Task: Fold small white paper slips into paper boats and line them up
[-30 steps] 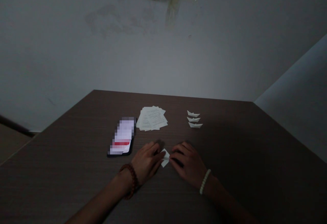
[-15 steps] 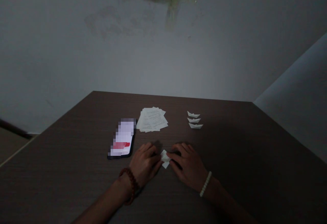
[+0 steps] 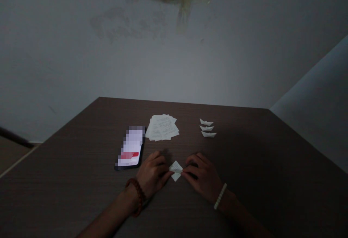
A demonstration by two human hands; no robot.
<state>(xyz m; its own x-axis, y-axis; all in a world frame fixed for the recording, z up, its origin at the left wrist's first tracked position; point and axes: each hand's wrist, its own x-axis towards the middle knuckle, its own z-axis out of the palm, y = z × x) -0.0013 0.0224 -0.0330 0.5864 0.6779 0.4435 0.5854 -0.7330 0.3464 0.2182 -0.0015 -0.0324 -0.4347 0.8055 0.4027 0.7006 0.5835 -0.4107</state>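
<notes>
A small folded white paper piece (image 3: pixel 176 170) lies on the dark wooden table (image 3: pixel 258 165) between my two hands. My left hand (image 3: pixel 152 174), with a brown bead bracelet on the wrist, pinches the paper's left corner. My right hand (image 3: pixel 202 175), with a white bead bracelet, pinches its right corner. Both hands rest low on the table, fingers curled in toward the paper. The paper shows as a small diamond shape between the fingertips.
A phone (image 3: pixel 131 148) with a lit screen lies left of my hands. Behind it sits a loose stack of white sheets (image 3: pixel 162 127). Three finished paper boats (image 3: pixel 208 128) stand in a row at the back right. A grey wall rises behind the table.
The paper has been opened wider into a diamond between my fingertips, and both hands have drawn slightly apart and a little nearer to me.
</notes>
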